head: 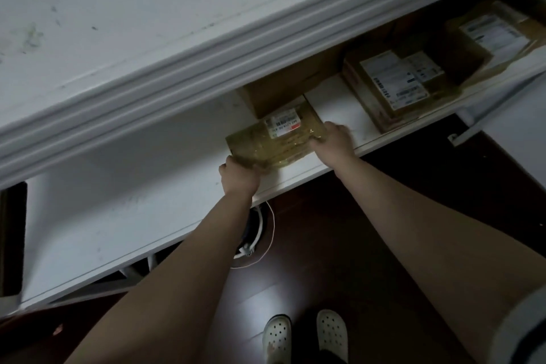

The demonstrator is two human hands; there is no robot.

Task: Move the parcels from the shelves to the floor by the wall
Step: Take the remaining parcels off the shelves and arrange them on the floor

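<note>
- On the white shelf (141, 186), close to its front edge, lies a flat brown parcel (277, 146). It is wrapped in shiny tape and has a white label on top.
- Both hands hold this parcel.
- The left hand (237, 176) grips the near left corner with its fingers curled round it.
- The right hand (335, 139) grips the right end, with its fingers curled over the edge.
- Right behind the parcel sits a plain brown box (274, 94).
- Further right on the same shelf are a labelled box (393, 83) and a far box (484, 35) with a white label too.
- Down below is the dark floor (369, 245), with a white cable (260, 230) and two white shoes (277, 334) with holes.
</note>
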